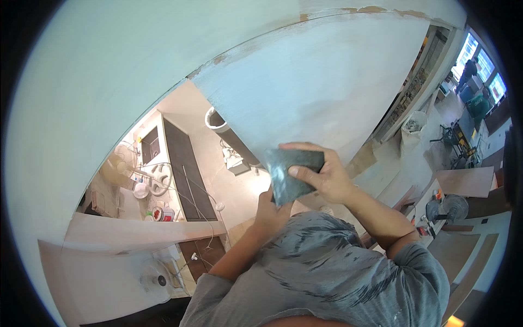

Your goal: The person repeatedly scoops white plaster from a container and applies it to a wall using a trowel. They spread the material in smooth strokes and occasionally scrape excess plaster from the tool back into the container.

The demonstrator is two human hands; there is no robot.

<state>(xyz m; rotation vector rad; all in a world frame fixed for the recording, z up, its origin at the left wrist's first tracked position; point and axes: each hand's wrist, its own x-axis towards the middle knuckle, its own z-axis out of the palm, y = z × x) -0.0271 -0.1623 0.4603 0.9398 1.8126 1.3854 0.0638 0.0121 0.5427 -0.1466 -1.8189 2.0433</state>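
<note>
In front of my chest I hold a dark grey-green, roughly square piece of sandpaper (289, 170), with a pale sheen on its left half. My right hand (330, 175) is closed on its right side, the thumb pressed on the face towards me and fingers along the top and behind. My left hand (271, 211) grips the lower left corner from below; some of its fingers are hidden behind the sheet. Just beyond the sandpaper stands a white plastered wall panel (321, 82), apart from it as far as I can see.
At left, a cluttered counter (180, 185) carries cans and cables. A pipe (218, 121) slants beside the panel, and a fan (158, 279) stands lower left. To the right are a white sack (414, 128), another fan (455, 207), and a person (468, 72) near distant windows.
</note>
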